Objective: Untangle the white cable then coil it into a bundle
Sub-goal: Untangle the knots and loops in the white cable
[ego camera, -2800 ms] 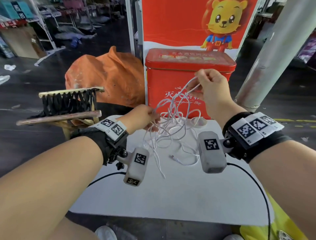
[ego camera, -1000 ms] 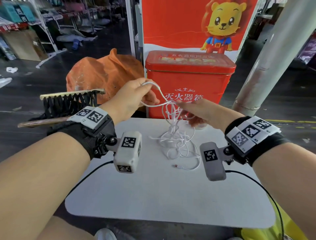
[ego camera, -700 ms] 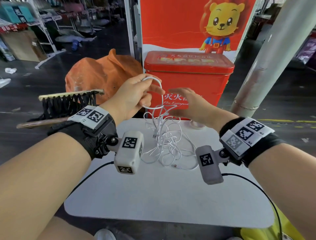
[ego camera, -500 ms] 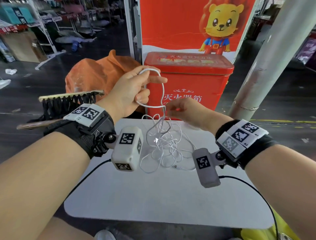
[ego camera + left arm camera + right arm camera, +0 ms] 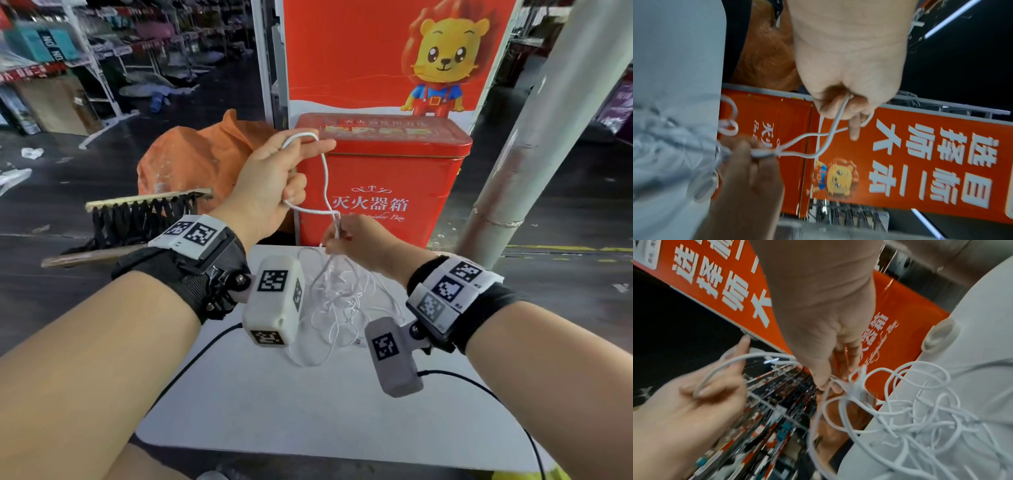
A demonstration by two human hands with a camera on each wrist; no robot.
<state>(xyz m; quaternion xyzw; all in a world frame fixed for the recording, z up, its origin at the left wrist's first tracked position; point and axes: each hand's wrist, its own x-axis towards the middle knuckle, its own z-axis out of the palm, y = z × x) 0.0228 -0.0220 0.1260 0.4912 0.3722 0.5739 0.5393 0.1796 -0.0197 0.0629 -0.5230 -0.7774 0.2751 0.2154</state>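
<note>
Hands (image 5: 270,185) (image 5: 356,243) pinch cable (image 5: 327,178) above table (image 5: 308,411) edge.

The thin white cable (image 5: 324,178) is still knotted. One loop stands raised at about 12 o'clock, hooked over the left hand (image 5: 270,181), whose fingers curl round it. Two strands run down from there to 6 o'clock and meet at the pinching right hand (image 5: 356,243). Below, the rest hangs as a loose tangle onto the white table (image 5: 308,404).

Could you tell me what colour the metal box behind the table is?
Red box, with white lettering; clearest in the head view.
</note>
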